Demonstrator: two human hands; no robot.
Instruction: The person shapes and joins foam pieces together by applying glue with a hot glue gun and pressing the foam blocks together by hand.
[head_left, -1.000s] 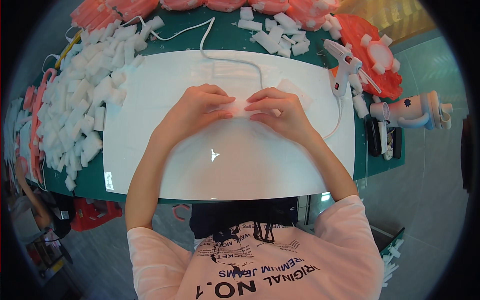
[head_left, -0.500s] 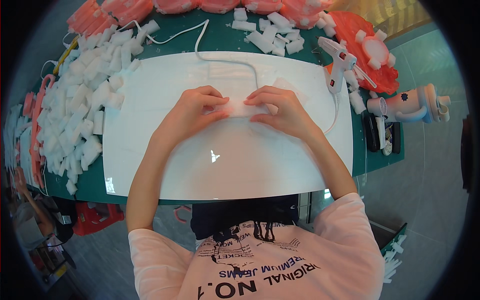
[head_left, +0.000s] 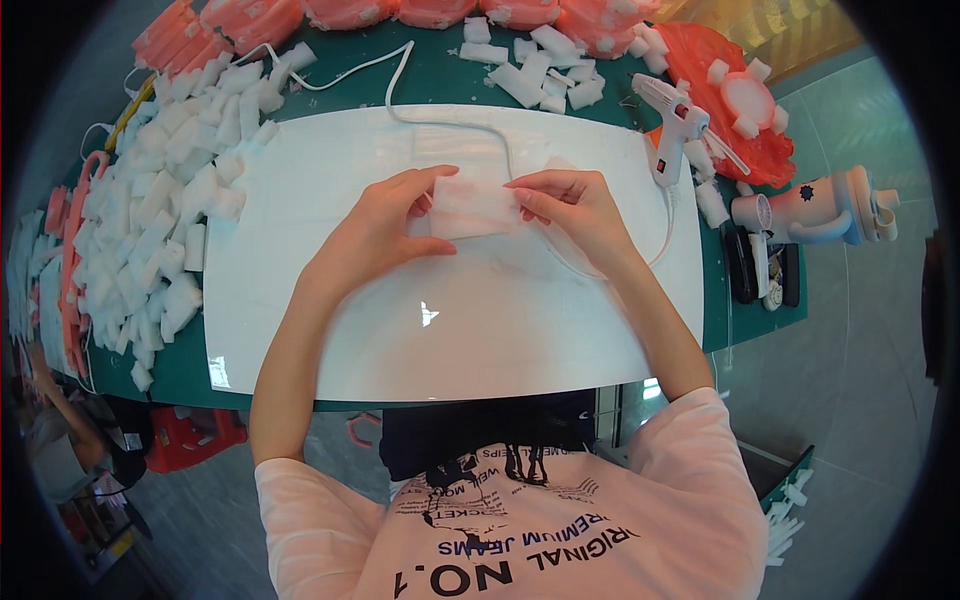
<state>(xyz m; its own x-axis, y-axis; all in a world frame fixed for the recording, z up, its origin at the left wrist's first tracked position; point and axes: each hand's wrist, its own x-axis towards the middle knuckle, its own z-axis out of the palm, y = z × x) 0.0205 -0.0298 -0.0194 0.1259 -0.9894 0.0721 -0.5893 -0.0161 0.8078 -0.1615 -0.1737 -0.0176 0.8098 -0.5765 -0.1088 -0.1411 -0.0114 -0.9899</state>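
A thin, translucent white foam sheet [head_left: 472, 205], roughly square, is spread out above the white board [head_left: 400, 340]. At its upper right edge my right hand [head_left: 572, 205] pinches it between thumb and fingers. On the opposite side is my left hand [head_left: 385, 225], with thumb and index finger wide apart. The left index tip lies by the sheet's upper left corner, and the thumb by its lower left. Whether the left fingers touch the sheet cannot be told.
White foam blocks [head_left: 170, 200] are heaped on the left. A white glue gun [head_left: 672, 125] stands at the right, its cord crossing the board. Pink foam-like pieces [head_left: 345, 8] line the back. A red plastic bag [head_left: 715, 75] and a pale cup-like bottle [head_left: 815, 210] lie far right.
The folded or bunched white sheet between my hands has opened out flat. My left thumb and index finger have spread apart, and my right hand has shifted slightly right.
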